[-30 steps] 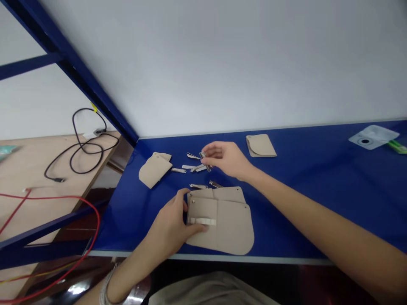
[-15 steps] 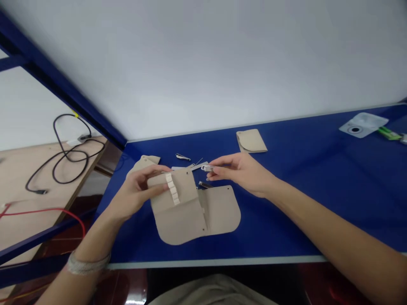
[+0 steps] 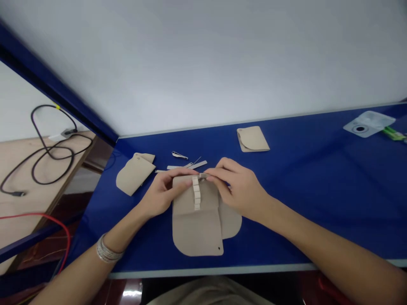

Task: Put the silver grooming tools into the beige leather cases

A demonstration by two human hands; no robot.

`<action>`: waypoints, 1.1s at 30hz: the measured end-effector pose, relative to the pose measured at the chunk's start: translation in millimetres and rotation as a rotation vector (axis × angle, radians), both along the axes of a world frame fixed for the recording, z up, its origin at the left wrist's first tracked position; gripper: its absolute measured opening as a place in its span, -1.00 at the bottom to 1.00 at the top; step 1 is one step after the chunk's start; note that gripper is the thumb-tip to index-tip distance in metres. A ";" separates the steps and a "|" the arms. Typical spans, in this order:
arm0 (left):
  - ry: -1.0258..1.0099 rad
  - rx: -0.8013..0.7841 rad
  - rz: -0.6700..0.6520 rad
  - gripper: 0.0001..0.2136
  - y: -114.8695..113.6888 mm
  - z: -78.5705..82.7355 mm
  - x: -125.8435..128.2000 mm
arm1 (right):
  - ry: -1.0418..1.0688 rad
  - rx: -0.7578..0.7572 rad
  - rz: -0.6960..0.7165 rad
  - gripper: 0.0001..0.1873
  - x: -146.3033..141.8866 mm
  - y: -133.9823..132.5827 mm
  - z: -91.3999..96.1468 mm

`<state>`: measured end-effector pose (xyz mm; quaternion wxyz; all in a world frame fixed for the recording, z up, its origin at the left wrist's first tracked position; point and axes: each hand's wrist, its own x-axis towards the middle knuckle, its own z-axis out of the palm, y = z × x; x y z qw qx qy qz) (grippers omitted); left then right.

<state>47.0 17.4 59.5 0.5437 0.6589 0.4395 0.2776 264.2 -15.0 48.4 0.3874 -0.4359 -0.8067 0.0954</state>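
An open beige pouch (image 3: pixel 199 224) with a row of elastic loops (image 3: pixel 196 194) lies on the blue table (image 3: pixel 318 190) in front of me. My left hand (image 3: pixel 162 192) grips its upper left edge, fingers closed on the fabric. My right hand (image 3: pixel 240 188) pinches a small metal tool (image 3: pixel 203 175) at the pouch's top edge, right by the loops. Behind the hands lie a few loose metal manicure tools (image 3: pixel 186 163).
A folded beige pouch (image 3: pixel 135 173) lies at the left, another (image 3: pixel 252 139) at the back. A clear plastic packet (image 3: pixel 369 123) and a green item (image 3: pixel 394 134) sit far right. Black cables (image 3: pixel 41 148) and a red wire (image 3: pixel 47 220) lie on the wooden bench to the left.
The pouch was lifted, turned upright and laid down again. My right hand picked a metal tool from the pile and brought it to the pouch's top edge.
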 end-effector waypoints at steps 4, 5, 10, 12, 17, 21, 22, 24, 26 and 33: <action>0.022 0.029 0.041 -0.70 -3.9 -2.4 2.9 | -0.103 0.071 -0.017 -0.73 -3.8 -1.7 -0.8; 0.021 0.029 0.052 -0.70 -4.9 -2.8 3.7 | -0.128 0.086 -0.016 -0.73 -4.8 -2.0 -0.5; 0.000 -0.009 0.107 -0.70 -8.7 -4.0 6.1 | -0.236 0.180 0.000 -0.74 -7.7 -3.5 -0.8; -0.013 -0.045 0.127 -0.69 -9.4 -4.5 6.5 | -0.282 0.215 0.024 -0.76 -7.6 -4.0 -2.1; -0.080 -0.159 0.125 -0.72 -8.3 -5.2 4.2 | -0.307 0.229 0.102 -0.77 -7.0 -4.6 -3.4; -0.093 -0.108 0.111 -0.73 -7.9 -3.9 2.1 | -0.173 0.142 0.090 -0.77 -8.9 -3.5 -2.9; -0.086 -0.084 0.109 -0.73 -8.1 -3.6 2.0 | -0.134 0.120 0.084 -0.77 -9.4 -2.9 -3.1; -0.073 -0.052 0.113 -0.73 -8.5 -3.3 2.1 | -0.053 0.089 0.066 -0.79 -9.7 -1.2 -3.9; -0.071 -0.055 0.125 -0.72 -8.5 -3.3 2.2 | 0.024 0.055 0.042 -0.80 -8.0 1.2 -4.0; -0.110 -0.078 0.171 -0.71 -10.0 -1.7 2.7 | 0.075 -0.046 0.059 -0.85 2.2 6.9 1.7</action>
